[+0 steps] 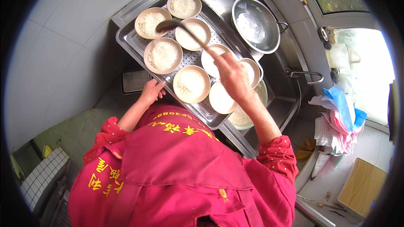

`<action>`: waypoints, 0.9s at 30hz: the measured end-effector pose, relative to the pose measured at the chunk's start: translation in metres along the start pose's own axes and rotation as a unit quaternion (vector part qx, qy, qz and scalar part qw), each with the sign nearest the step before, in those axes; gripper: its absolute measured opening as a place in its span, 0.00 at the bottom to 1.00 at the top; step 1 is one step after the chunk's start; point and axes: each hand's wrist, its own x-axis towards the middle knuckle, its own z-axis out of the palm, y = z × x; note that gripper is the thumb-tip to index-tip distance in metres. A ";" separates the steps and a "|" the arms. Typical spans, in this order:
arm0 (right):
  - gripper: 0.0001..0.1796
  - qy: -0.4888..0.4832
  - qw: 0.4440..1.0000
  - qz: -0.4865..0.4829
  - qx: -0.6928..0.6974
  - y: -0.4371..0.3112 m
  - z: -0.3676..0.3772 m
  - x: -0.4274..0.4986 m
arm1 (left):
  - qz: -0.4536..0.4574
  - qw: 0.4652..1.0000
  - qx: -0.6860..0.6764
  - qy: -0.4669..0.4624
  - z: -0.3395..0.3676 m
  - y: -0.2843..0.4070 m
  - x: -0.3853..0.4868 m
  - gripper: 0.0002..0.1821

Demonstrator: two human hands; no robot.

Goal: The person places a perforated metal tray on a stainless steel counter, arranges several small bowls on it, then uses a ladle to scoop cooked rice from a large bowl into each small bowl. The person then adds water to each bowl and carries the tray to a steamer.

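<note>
My right hand (232, 74) grips the handle of a ladle (195, 37), whose dark bowl is over the edge of a rice bowl (151, 25) at the tray's upper left. Several tan bowls holding white rice stand on a perforated steel tray (192, 57); the rice in some looks covered by cloudy liquid. Fingers of my left hand (152, 91) rest at the tray's near left edge, beside another rice bowl (163, 55). Partly under the tray's right end, a pale basin (241, 118) with rice shows below my right forearm. Whether the ladle holds anything is hidden.
A two-handled steel pan (255, 25) stands behind the tray, on the right. A curved faucet (306, 75) reaches over the steel sink (281, 101). Plastic bags (342, 116) hang at the right. A rectangular metal tin (135, 82) lies left of my left hand, by the wall.
</note>
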 end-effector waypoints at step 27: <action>0.10 0.114 0.661 0.506 0.542 0.180 -0.121 -0.003 | 0.008 0.999 -0.024 -0.032 0.001 0.004 -0.007 0.14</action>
